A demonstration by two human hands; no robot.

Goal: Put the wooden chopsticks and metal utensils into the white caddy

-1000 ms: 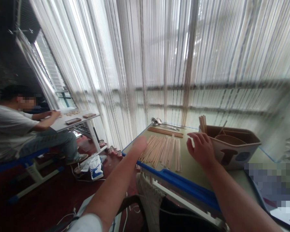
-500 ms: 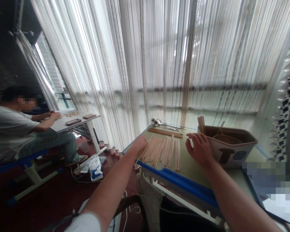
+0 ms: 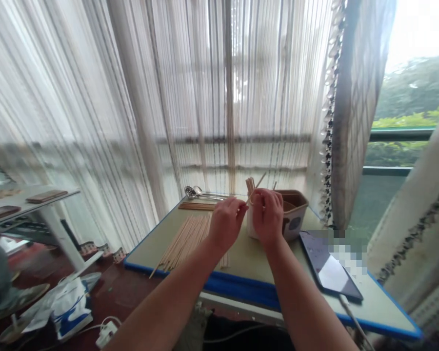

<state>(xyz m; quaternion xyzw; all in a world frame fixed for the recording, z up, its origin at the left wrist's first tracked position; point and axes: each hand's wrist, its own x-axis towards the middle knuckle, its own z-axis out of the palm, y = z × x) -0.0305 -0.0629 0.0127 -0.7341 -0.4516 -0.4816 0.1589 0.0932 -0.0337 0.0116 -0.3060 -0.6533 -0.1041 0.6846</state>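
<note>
- Left hand (image 3: 227, 222) and right hand (image 3: 269, 212): fingers pinched nearly closed on a slanting wooden chopstick (image 3: 261, 180), seemingly sharing it for steadiness.
- It is raised above the worktop (image 3: 249, 265), beside the storage box (image 3: 300, 214).
- Loose chopsticks (image 3: 186, 239) lie roughly parallel, probably for easy picking.

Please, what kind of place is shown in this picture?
Probably an indoor workroom or classroom beside windows: sheer curtains hang across the view, a blue-edged desk bears thin wooden sticks, and another white table stands at the left.
</note>
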